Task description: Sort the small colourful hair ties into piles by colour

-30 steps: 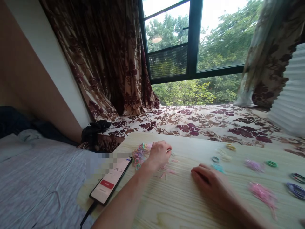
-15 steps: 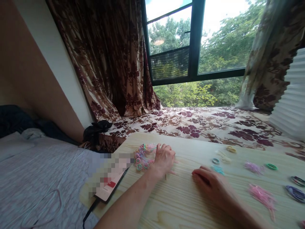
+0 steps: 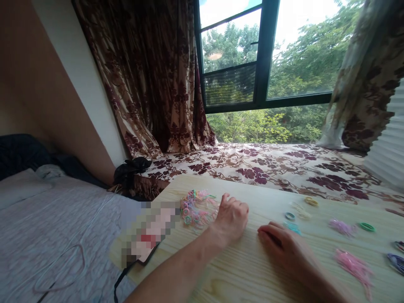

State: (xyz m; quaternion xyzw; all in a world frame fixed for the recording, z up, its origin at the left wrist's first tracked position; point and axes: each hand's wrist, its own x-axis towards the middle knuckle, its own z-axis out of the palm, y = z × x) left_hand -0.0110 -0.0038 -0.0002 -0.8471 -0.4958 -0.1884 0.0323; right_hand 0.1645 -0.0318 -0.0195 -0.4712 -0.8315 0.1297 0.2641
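Observation:
My left hand (image 3: 232,216) is over the wooden tabletop (image 3: 233,269), just right of a mixed pile of coloured bands (image 3: 195,209). Its fingers are curled down, and whatever they hold is hidden beneath them. Resting on its side, my right hand (image 3: 284,246) has its fingers pressed together; what is in them cannot be made out. Beyond it lie turquoise bands (image 3: 292,227), a grey-blue ring (image 3: 289,216), clear bands (image 3: 301,211) and a yellow band bundle (image 3: 311,201). Farther right are purple bands (image 3: 342,227), a green ring (image 3: 367,227) and pink bands (image 3: 354,265).
A partly pixelated phone (image 3: 150,244) with a black strap lies at the table's left edge. Dark hair-tie loops (image 3: 396,261) sit at the far right. A bed (image 3: 63,235) is on the left, and a flowered ledge (image 3: 252,162) runs under the window.
My left hand has moved right, away from the mixed pile, and uncovered more of it. My right hand stays in about the same place on the table. The view has shifted slightly.

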